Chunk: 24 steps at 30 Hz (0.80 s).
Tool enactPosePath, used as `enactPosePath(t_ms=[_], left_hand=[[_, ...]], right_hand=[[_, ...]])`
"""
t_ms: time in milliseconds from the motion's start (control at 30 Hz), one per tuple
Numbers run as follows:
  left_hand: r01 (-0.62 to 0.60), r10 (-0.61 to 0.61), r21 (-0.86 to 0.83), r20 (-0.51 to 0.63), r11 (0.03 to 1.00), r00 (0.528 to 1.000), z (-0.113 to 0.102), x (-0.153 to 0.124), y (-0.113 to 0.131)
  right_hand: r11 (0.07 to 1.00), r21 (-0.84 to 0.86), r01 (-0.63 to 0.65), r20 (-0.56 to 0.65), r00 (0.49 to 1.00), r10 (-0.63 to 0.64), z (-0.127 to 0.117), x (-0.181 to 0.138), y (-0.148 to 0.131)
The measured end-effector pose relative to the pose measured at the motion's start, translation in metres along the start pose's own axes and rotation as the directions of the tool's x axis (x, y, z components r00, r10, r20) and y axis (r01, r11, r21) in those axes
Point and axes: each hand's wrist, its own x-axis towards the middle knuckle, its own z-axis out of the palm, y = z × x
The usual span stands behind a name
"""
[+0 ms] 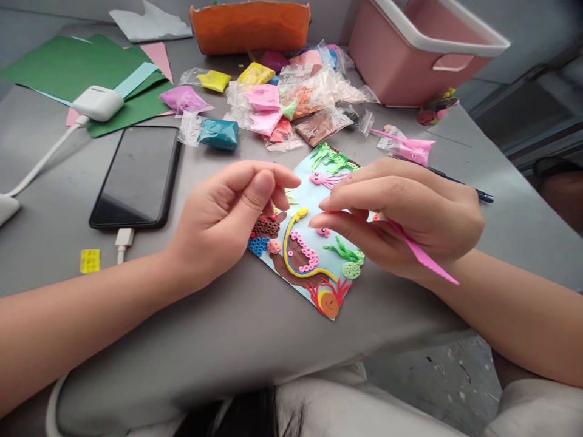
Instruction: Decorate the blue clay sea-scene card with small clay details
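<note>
A light blue card point(306, 255) covered with small clay sea figures lies on the grey table point(228, 315) between my hands. My left hand point(228, 212) hovers over the card's left edge, thumb pinched against the fingertips; what it pinches is too small to make out. My right hand point(401, 212) is over the card's right side. It grips a pink clay-modelling tool point(426, 258) whose pointed end sticks out toward my wrist. Its fingertips reach toward a small pink clay piece point(324, 232) on the card.
Several bags of coloured clay point(282, 103) lie behind the card. A black phone point(136, 176) on a cable is at left, with a white earbud case point(98, 102) and green paper sheets point(73, 70). A pink bin point(419, 54), orange pouch point(250, 25) and dark pen point(460, 181) are further back.
</note>
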Motion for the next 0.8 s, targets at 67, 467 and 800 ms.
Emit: enactPosePath(t_ms=[67,467,800], left_hand=[[-0.007,0.009,-0.145,0.013,0.989,1.0,-0.001,0.0,-0.003],[0.005,0.017,-0.136,0.158,0.991,0.987,0.003,0.002,0.002],[-0.002,0.01,-0.076,0.106,0.997,0.994,0.002,0.002,0.003]], right_hand=[[1.0,0.011,0.008,0.01,1.0,-0.008,-0.001,0.0,0.0],[0.996,-0.056,0.063,0.122,0.991,-0.056,-0.004,-0.001,-0.004],[0.972,-0.175,0.156,-0.025,0.986,-0.163,0.007,-0.008,0.004]])
